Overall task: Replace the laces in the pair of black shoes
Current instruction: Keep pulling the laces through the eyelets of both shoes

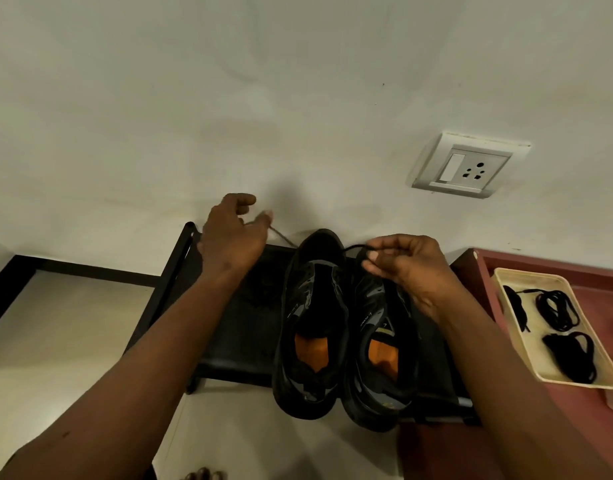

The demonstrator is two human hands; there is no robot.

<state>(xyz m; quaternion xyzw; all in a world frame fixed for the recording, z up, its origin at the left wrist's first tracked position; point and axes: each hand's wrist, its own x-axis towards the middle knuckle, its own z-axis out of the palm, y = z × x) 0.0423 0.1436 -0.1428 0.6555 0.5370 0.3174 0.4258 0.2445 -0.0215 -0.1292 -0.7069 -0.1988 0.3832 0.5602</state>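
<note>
**Black lace pinched above a pair of shoes**

Black and low, the stand (229, 327) sits against the wall (194, 98). The left hand (234, 233) hovers over its far corner, at 10 o'clock from the shoes. Its thumb and curled fingers pinch a thin, blurred strand (281, 235), which slants toward 4 o'clock and goes out of sight behind the toe of the left shoe (312, 306).

The right shoe (377, 344) lies touching the left one at its 3 o'clock. Both toes point to 12 o'clock, toward the wall, and both heels hang over the stand's near edge at 6 o'clock. Orange insoles show in each.

The right hand (405, 271) is over the right shoe's toe with its fingers curled, pinching a black lace (353, 247). One part of it arcs toward 9 o'clock, to the left shoe's toe. Another part drops toward 6 o'clock along the right shoe's tongue. I cannot tell whether strand and lace are one piece.

At 3 o'clock from the shoes, a cream tray (512, 271) rests on a maroon tabletop (575, 427). It holds a loose coil (557, 308) of black lace and, nearer, a tighter bundle (571, 355). A white socket (471, 166) is on the wall at 1 o'clock.
</note>
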